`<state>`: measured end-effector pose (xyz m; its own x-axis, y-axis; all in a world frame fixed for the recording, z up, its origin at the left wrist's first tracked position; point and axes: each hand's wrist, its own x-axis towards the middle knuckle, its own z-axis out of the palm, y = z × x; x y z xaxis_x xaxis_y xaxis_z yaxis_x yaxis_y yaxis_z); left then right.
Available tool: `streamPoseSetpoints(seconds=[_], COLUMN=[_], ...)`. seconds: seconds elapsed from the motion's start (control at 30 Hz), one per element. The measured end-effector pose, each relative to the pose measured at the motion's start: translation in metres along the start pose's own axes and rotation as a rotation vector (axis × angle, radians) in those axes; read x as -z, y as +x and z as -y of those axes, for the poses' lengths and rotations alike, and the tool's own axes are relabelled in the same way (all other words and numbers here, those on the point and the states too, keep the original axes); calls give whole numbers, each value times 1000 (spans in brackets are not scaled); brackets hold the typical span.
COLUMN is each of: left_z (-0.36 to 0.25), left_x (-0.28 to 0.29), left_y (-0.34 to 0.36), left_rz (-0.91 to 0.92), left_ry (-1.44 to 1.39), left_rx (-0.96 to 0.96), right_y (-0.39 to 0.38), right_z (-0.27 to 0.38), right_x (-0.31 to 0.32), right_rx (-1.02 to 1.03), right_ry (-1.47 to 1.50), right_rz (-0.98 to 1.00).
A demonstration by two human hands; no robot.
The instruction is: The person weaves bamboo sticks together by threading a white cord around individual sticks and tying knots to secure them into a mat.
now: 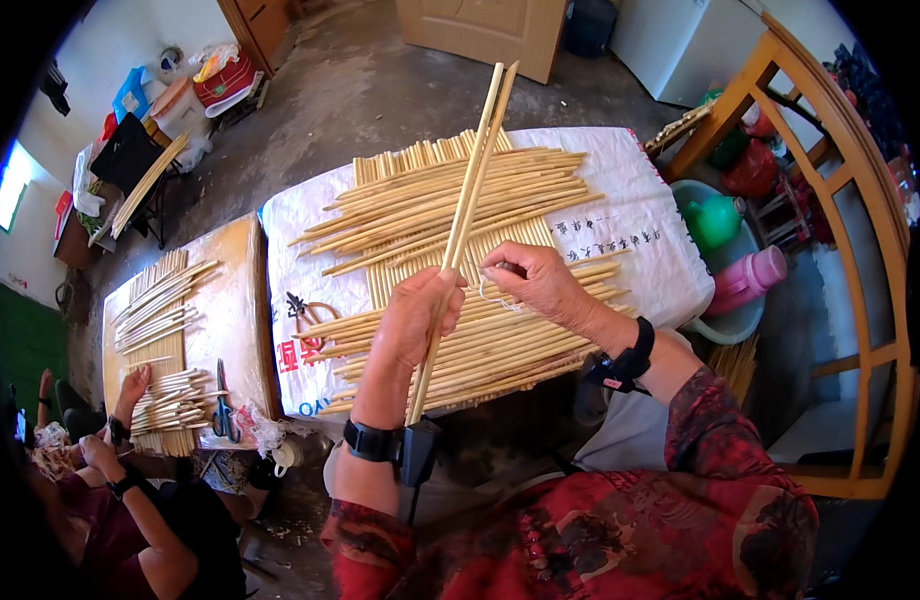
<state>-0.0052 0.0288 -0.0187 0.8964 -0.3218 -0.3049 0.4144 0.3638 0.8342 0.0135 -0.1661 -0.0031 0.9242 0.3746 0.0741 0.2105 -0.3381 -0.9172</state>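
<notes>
Gripping two long sticks (473,170) slantwise above tabletop (630,170), left hand (420,315) closed around them below middle, likely for steadiness; right hand (528,275) pinching white string (495,298) narrowly, perhaps because it's thin.

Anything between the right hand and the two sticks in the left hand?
Nothing solid visible above the grip. The right hand sits just right of the two sticks, with thin white string at its fingertips. Only the left hand wraps the sticks, covering them there.
</notes>
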Motion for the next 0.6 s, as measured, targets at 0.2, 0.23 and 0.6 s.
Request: streamPoseSetpoints(seconds=[0.2, 0.23, 0.6], left_z=[5, 4, 1], left_x=[-7, -7, -10], left_y=[2, 1, 3], left_rz=[8, -9, -33], left_ry=[-43, -49, -59], left_rx=[4, 5, 23], right_y=[-3, -2, 0], right_z=[-4, -5, -10], right_x=[-7, -9, 1], right_rx=[114, 120, 45], right_ry=[2, 15, 105], right_rz=[4, 0, 114])
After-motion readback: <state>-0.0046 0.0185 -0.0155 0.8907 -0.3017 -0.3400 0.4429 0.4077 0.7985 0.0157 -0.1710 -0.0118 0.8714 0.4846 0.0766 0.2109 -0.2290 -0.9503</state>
